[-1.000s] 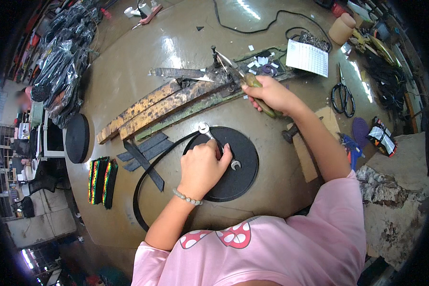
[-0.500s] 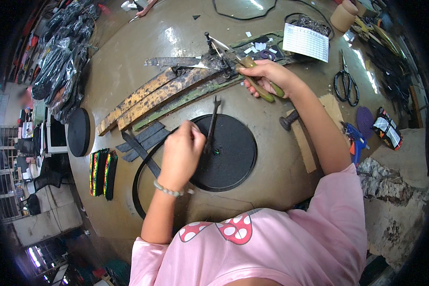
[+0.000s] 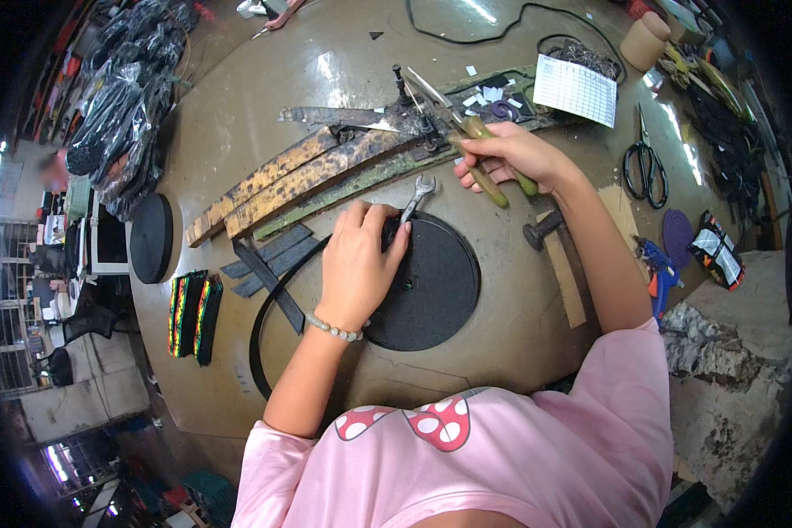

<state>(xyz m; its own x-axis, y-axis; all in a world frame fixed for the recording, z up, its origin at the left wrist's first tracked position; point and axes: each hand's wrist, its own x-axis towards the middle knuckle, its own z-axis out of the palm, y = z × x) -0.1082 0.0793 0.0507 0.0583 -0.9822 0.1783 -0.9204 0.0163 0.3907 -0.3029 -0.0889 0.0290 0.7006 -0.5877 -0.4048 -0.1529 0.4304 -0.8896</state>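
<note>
My left hand [image 3: 361,260] reaches over the edge of a flat coiled roll of black strap [image 3: 440,295]. Its fingers and thumb close round a metal open-end wrench [image 3: 420,191], whose forked jaw sticks out beyond them; the rest of it is hidden. In my right hand [image 3: 521,157] is a pair of shears with worn green handles [image 3: 495,194], the blades parted and aimed up and left. They are over a wooden lever-type cutter [image 3: 326,185] with yellow, blackened arms and a bolt at its pivot.
Short black strap pieces [image 3: 273,260] and patterned strap bundles [image 3: 192,317] lie on the left. Another black roll [image 3: 152,238] stands near plastic-wrapped goods [image 3: 128,114]. Rightward are a hammer [image 3: 541,231], black scissors [image 3: 645,167], a blue glue gun [image 3: 660,264] and a paper sheet [image 3: 576,91].
My left hand has moved right and taken hold of the wrench, tilting its jaw rightward. The shears stay in my right hand. The whole view has shifted slightly.
</note>
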